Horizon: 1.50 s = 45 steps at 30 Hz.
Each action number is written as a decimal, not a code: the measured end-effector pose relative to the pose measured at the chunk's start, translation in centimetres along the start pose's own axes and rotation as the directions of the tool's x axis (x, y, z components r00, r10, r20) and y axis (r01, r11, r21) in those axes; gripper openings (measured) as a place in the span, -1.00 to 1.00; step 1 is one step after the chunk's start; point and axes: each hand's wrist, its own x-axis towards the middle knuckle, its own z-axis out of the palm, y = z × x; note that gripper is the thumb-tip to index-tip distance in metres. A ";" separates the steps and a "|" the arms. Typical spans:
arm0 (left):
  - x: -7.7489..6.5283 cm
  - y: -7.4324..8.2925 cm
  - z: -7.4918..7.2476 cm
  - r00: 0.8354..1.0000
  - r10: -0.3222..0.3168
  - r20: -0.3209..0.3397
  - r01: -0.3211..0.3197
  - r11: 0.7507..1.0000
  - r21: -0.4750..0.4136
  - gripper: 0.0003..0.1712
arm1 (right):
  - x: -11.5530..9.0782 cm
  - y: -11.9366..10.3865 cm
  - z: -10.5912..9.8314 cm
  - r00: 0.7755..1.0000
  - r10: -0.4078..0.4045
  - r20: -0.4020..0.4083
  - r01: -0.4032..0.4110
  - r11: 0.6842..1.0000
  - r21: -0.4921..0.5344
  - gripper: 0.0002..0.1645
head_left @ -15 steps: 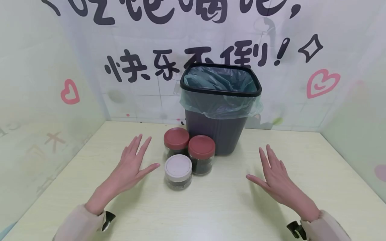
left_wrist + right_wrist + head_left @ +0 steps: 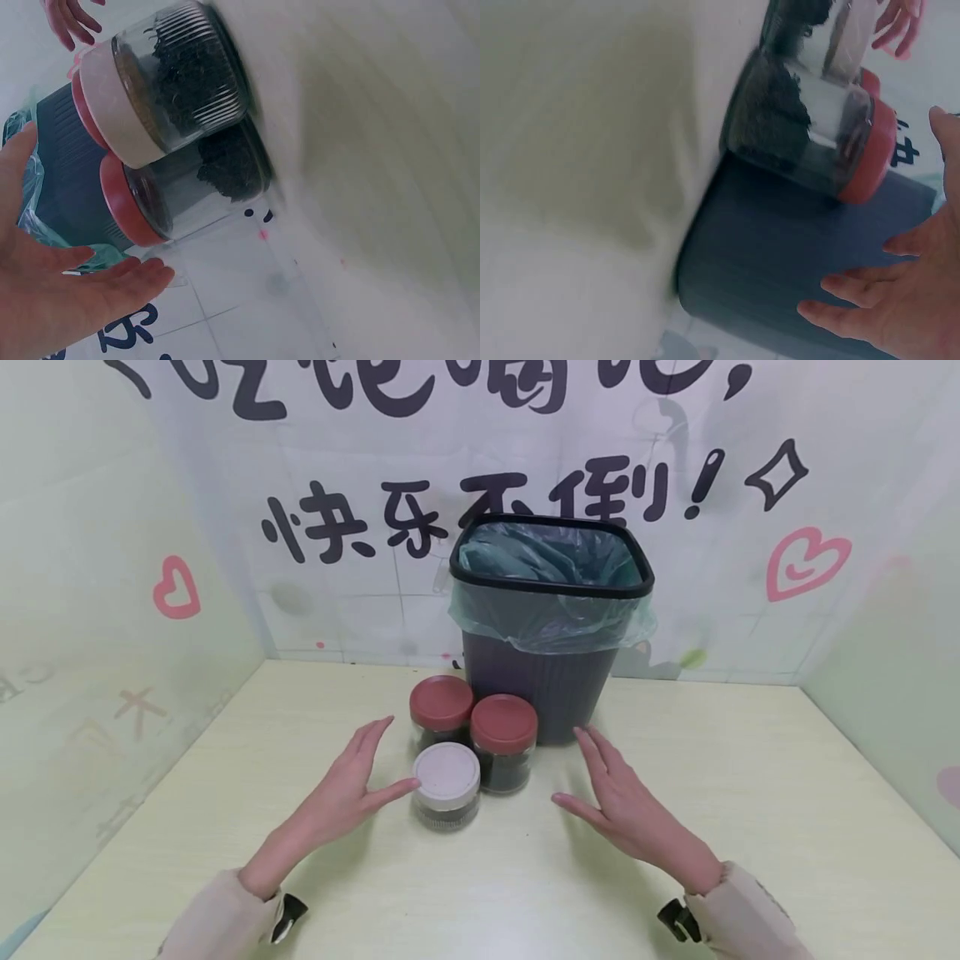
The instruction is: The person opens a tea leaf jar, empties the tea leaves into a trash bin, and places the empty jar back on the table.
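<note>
Three lidded jars stand close together on the table. In front is the jar with a pale lid (image 2: 447,772), ribbed glass and dark contents. Behind it are a red-lidded jar (image 2: 504,724) on the right and another red-lidded jar (image 2: 441,702) on the left; dark loose stuff shows through their clear walls. My left hand (image 2: 341,793) hovers left of the jars, fingers extended, its thumb tip over the edge of the pale lid in the head view; contact cannot be told. My right hand (image 2: 626,806) is held right of the jars, fingers spread, apart from them and holding nothing.
A dark trash bin (image 2: 543,681) with a black rim and green liner bag (image 2: 555,618) stands directly behind the jars. The light wooden table (image 2: 465,893) is bounded by a printed cloth backdrop (image 2: 337,610) and side walls.
Both hands have moved inward toward the jars, the right one farther to the left than the left one to the right. Jars and bin stay in place.
</note>
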 end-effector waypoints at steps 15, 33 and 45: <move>0.0 -0.9 1.9 0.987 0.111 0.112 -0.091 0.981 -0.174 -0.08 | 1.9 -2.3 4.2 0.981 -0.172 -0.090 0.183 0.975 0.126 -0.30; 1.7 -0.6 3.6 0.969 0.167 0.181 -0.119 0.961 -0.249 0.03 | 2.8 -3.9 4.9 0.969 -0.133 0.207 0.088 0.973 0.216 -0.17; 1.9 -0.1 4.0 0.953 0.224 0.206 -0.151 0.935 -0.320 -0.04 | 2.8 -4.0 5.1 0.964 -0.166 0.208 0.121 0.970 0.210 -0.17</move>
